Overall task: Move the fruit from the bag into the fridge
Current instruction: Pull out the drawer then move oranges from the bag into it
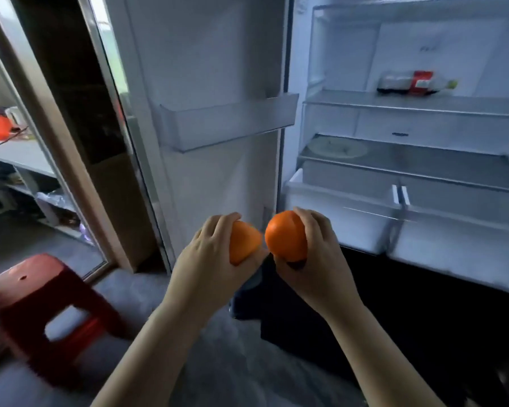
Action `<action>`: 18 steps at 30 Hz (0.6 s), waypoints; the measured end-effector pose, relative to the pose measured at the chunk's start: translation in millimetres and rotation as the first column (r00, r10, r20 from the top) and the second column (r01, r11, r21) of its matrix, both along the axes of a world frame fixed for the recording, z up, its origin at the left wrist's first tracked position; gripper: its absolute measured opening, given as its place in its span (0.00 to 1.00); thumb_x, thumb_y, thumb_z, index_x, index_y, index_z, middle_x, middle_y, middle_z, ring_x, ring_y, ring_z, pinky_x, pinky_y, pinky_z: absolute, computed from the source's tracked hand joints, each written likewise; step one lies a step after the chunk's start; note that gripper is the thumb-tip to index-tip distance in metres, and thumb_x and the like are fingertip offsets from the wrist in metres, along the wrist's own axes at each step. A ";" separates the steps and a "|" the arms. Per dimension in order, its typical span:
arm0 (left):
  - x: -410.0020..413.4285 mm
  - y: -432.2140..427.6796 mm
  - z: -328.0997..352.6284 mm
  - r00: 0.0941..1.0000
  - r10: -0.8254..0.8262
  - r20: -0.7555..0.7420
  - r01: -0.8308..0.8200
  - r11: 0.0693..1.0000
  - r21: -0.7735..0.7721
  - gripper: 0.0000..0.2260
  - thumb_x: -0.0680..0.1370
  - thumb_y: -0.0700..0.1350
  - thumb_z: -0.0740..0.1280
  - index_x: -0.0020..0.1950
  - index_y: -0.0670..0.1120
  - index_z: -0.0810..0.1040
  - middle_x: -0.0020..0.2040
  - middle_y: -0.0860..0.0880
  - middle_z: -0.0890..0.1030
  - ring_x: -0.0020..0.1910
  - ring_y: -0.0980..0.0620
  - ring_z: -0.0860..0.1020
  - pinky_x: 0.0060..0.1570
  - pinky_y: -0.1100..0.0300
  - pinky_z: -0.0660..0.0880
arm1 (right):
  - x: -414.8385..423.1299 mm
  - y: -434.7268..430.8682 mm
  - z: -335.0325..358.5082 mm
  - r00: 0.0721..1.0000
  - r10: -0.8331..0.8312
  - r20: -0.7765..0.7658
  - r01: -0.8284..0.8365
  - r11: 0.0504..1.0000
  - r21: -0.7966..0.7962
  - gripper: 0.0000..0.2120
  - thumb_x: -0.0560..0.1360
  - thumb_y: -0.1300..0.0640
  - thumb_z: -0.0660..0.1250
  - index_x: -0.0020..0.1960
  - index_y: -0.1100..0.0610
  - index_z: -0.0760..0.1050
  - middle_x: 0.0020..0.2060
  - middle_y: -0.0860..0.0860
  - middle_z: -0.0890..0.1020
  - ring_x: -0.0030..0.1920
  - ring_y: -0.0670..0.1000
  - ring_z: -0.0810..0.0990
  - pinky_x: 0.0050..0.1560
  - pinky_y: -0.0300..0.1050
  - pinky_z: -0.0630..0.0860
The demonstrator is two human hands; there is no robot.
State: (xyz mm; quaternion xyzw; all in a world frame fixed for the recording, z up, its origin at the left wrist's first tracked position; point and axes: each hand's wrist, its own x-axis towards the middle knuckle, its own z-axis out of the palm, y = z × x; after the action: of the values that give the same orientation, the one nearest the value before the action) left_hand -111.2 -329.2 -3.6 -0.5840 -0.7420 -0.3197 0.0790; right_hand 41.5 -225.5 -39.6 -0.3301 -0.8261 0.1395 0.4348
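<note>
So the fridge (409,171) is standing wide open and taking up most of the view on the right, its door (206,83) swinging out to the left with one clear door bin (227,121) sitting empty as far as I can tell; inside, glass shelves are running across, with a bottle (415,82) lying on its side on the upper one and what looks like a pale plate (335,148) resting on the lower one. Below that, two white crisper drawers (394,224) are sitting side by side, and the left drawer (341,218) is pulled out a bit, so that's probably where the fruit is heading; that's my guess, not a given.

Off to the lower left a red stool (39,301) is sitting on the floor, well apart from the action; the bag isn't showing anywhere I can make out.

Now the hands: the left hand (209,259) is wrapping around one orange (243,242) and the right hand (315,254) is gripping another orange (285,235), both held out in front of the drawers, the two fruits nearly touching each other.

For doing this bit well, I'm thinking: lowering each orange right down into the drawer instead of dropping it, since they're round and going to roll; setting the right one first because it's nearer the opening; keeping the grip snug but not squeezing.
</note>
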 end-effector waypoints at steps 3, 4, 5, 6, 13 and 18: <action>11.8 34.7 0.8 0.996 -0.084 -0.007 0.084 0.996 -0.032 0.31 0.69 0.69 0.59 0.66 0.54 0.65 0.62 0.54 0.71 0.55 0.51 0.74 0.45 0.59 0.67 | 16.4 19.7 -4.0 0.999 -0.053 0.005 0.053 0.999 -0.006 0.37 0.66 0.48 0.73 0.71 0.53 0.61 0.66 0.50 0.67 0.63 0.50 0.70 0.57 0.39 0.69; 12.7 50.7 -0.4 0.993 -0.118 -0.003 0.118 0.992 -0.041 0.30 0.69 0.69 0.60 0.67 0.54 0.64 0.63 0.54 0.71 0.55 0.51 0.74 0.45 0.59 0.67 | 21.9 30.4 -5.5 0.996 -0.084 0.008 0.084 0.996 -0.020 0.38 0.66 0.50 0.74 0.71 0.53 0.61 0.66 0.50 0.67 0.63 0.50 0.70 0.57 0.38 0.68; 12.4 66.5 -1.6 0.990 -0.144 0.001 0.144 0.988 -0.047 0.30 0.69 0.69 0.60 0.67 0.55 0.64 0.63 0.54 0.70 0.55 0.51 0.73 0.45 0.59 0.67 | 26.1 41.9 -6.6 0.994 -0.110 0.010 0.110 0.994 -0.022 0.39 0.65 0.51 0.75 0.71 0.53 0.61 0.66 0.50 0.67 0.63 0.50 0.70 0.57 0.39 0.68; 11.4 82.2 -2.6 0.986 -0.165 0.010 0.165 0.985 -0.050 0.30 0.70 0.68 0.61 0.67 0.55 0.64 0.63 0.55 0.70 0.55 0.52 0.73 0.45 0.58 0.68 | 29.4 53.7 -7.9 0.991 -0.136 0.015 0.136 0.991 -0.019 0.39 0.65 0.51 0.75 0.71 0.53 0.62 0.66 0.50 0.67 0.63 0.50 0.70 0.57 0.39 0.69; -0.3 194.4 -6.3 0.956 -0.292 0.044 0.294 0.955 -0.047 0.32 0.70 0.67 0.61 0.69 0.56 0.61 0.66 0.56 0.66 0.61 0.53 0.70 0.51 0.56 0.71 | 31.6 139.2 -13.8 0.969 -0.238 0.068 0.241 0.970 -0.033 0.37 0.67 0.51 0.73 0.71 0.52 0.61 0.67 0.48 0.66 0.64 0.50 0.69 0.58 0.41 0.71; -5.6 268.3 -13.1 0.942 -0.335 0.032 0.337 0.939 -0.071 0.34 0.71 0.67 0.60 0.72 0.56 0.57 0.69 0.56 0.63 0.64 0.53 0.68 0.52 0.57 0.70 | 25.6 201.6 -16.6 0.953 -0.295 0.065 0.297 0.954 -0.026 0.36 0.68 0.51 0.73 0.71 0.51 0.61 0.67 0.47 0.66 0.65 0.49 0.68 0.57 0.40 0.71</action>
State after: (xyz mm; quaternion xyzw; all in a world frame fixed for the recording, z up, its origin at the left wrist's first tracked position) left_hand -116.8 -60.8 -16.7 -0.7015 -0.6436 -0.3060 -0.0061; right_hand 67.1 -23.9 -56.1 -0.4620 -0.7774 0.0774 0.4197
